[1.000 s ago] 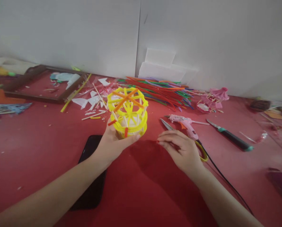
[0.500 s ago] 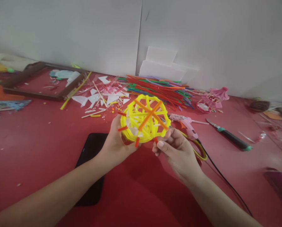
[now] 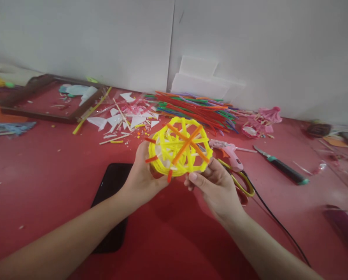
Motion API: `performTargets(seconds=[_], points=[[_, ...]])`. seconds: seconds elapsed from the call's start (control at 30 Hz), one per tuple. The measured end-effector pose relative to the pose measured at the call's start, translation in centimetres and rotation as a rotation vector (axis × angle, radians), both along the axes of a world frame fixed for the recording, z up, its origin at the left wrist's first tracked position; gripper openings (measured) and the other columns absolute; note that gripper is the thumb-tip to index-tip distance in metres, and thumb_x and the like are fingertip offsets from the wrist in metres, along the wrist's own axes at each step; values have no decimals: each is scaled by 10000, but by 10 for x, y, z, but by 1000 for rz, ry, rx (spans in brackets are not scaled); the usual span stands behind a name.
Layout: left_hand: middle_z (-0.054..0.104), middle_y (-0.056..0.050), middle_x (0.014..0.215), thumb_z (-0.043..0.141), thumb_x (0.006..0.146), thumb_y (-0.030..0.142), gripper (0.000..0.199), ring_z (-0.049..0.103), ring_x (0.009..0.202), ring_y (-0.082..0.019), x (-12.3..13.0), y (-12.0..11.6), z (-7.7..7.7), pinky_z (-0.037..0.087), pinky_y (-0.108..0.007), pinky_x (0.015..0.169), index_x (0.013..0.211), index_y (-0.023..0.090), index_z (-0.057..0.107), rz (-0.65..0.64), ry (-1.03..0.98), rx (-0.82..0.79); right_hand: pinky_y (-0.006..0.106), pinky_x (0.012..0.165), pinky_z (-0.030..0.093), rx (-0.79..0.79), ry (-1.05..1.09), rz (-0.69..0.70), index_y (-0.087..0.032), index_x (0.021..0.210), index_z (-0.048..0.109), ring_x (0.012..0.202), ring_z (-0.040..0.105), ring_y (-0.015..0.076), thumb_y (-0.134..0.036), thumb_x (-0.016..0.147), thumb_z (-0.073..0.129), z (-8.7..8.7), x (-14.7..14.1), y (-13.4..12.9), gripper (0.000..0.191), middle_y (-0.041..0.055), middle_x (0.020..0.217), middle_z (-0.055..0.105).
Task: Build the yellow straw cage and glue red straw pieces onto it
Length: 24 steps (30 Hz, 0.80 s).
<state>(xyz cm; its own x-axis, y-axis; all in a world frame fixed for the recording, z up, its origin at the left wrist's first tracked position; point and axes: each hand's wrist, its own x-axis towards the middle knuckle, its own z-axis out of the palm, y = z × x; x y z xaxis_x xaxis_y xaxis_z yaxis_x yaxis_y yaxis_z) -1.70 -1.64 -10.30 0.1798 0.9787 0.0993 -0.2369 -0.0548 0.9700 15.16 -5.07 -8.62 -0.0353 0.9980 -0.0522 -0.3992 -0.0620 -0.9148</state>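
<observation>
A round, openwork yellow pipe-cleaner wheel (image 3: 178, 169) is held up above the red table, with orange strips (image 3: 188, 142) crossing its face. Red pipe-cleaner stubs (image 3: 151, 159) stick out from its left and lower edge. My left hand (image 3: 143, 171) is closed around the left side, its thumb under the rim and its other fingers mostly hidden behind. At the lower right rim, my right hand (image 3: 213, 184) has thumb and fingers pinched together on the wheel; the thumb covers the spot where a red stub sits.
Behind the wheel lies a pile of coloured pipe cleaners (image 3: 191, 109). To the right are a pink glue gun (image 3: 228, 151) with a black cord, yellow-handled scissors (image 3: 244, 186) and a craft knife (image 3: 285, 168). A black phone (image 3: 112, 225), paper scraps (image 3: 114, 120) and a brown frame (image 3: 39, 114) are leftward.
My right thumb has shifted slightly left along the lower rim, over the red stub that showed before. The wheel and my left hand stay nearly in place.
</observation>
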Motion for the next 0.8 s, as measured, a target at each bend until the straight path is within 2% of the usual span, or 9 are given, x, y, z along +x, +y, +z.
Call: performTargets(seconds=[0.1,0.3,0.63,0.8], points=[[626,-86,1192,823,611,281,694,678,1036,-318,1,0,3,570,-539,879,1172,284,413,5,-17,-57,217,531,556,0,-24,-16,-221,809,515,574,681,115,-214,725,798,-2,0,0,295,-45,664,722],[655,-61,1137,833,596,282,651,687,1007,-307,2,-2,8,582,-502,862,1107,275,430,32,-33,-63,246,553,575,-2,-56,-18,-224,868,544,578,683,123,-227,731,799,-3,1,-1,290,-52,679,722],[629,-96,1231,838,600,316,686,655,1105,-323,1,-2,6,566,-493,925,1169,278,456,22,-16,-71,240,554,580,8,-96,-32,-225,823,521,578,685,121,-208,735,795,-1,-1,-2,288,-52,673,720],[605,-101,1288,841,595,284,756,658,1109,-321,1,-2,7,570,-485,922,1210,287,402,32,7,-28,219,593,577,66,-127,-115,-236,786,486,587,680,103,-183,743,784,3,-2,-8,306,-58,656,715]])
